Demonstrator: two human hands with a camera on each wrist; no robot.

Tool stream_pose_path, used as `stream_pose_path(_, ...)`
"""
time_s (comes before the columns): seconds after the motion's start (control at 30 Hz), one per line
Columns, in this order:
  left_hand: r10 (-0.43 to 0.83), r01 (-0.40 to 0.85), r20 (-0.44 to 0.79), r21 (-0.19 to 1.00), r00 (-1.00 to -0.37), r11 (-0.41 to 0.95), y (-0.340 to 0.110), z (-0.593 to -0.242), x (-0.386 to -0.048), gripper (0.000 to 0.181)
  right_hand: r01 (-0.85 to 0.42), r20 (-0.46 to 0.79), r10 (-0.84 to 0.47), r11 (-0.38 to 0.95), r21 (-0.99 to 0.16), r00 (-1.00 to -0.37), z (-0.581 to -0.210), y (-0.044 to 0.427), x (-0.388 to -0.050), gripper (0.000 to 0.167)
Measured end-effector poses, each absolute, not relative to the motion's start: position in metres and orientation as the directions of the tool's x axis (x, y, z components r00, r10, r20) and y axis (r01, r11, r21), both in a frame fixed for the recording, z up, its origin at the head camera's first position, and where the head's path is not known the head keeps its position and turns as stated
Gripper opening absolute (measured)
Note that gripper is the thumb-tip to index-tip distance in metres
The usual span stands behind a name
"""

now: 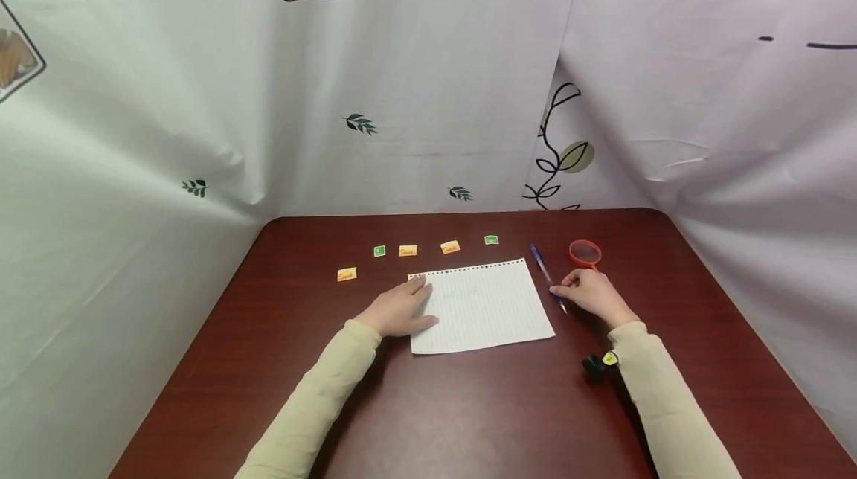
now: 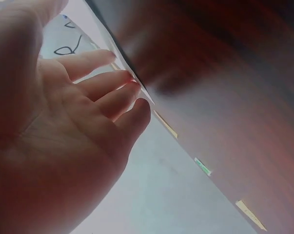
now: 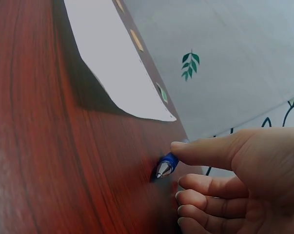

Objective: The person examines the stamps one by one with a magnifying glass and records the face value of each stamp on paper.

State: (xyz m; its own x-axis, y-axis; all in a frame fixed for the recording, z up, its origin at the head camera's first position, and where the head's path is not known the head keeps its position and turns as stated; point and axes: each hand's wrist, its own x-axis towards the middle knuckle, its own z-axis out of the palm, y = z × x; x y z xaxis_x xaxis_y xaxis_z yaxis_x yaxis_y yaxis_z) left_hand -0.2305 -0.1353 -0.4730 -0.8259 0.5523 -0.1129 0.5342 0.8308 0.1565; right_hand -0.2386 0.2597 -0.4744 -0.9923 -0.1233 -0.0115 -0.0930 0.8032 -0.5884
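Note:
A sheet of lined paper (image 1: 492, 315) with a perforated top edge and faint handwriting lies on the table. My left hand (image 1: 400, 308) rests on its left side with fingers spread. In the left wrist view, the left hand (image 2: 83, 112) shows its palm, with part of a dark written mark behind it. Right of the sheet, my right hand (image 1: 592, 294) pinches a blue pen (image 1: 539, 259) near its writing end. In the right wrist view, the thumb of the right hand (image 3: 225, 180) touches the blue grip of the pen (image 3: 167, 165); the rest of the pen is hidden.
A red-rimmed magnifying glass (image 1: 585, 252) lies just beyond the right hand. Several small stamp-like pieces, including an orange one (image 1: 347, 274) and a green one (image 1: 492, 239), lie behind and left of the paper. White patterned cloth (image 1: 428, 92) hangs around the brown table (image 1: 469, 419).

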Motion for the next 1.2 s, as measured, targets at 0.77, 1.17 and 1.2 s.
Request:
stream_pose_path(0.77,0.533,0.512,-0.16,0.157,-0.831,0.844,-0.125,-0.477,-0.242,0.077,-0.082,-0.061,-0.151,0.783,-0.616,-0.987,-0.476,0.246,-0.239,0.019)
stream_pose_path(1.17,0.542,0.502,-0.172,0.227,-0.822,0.834,-0.128,-0.475,-0.24,0.08,-0.077,-0.02,-0.131,0.694,-0.716,-0.991,-0.476,0.256,-0.239,0.021)
stream_pose_path(1.2,0.542,0.501,-0.171,0.233,-0.823,0.834,-0.128,-0.475,-0.24,0.08,-0.073,-0.014,-0.12,0.687,-0.723,-0.993,-0.475,0.257,-0.239,0.022)
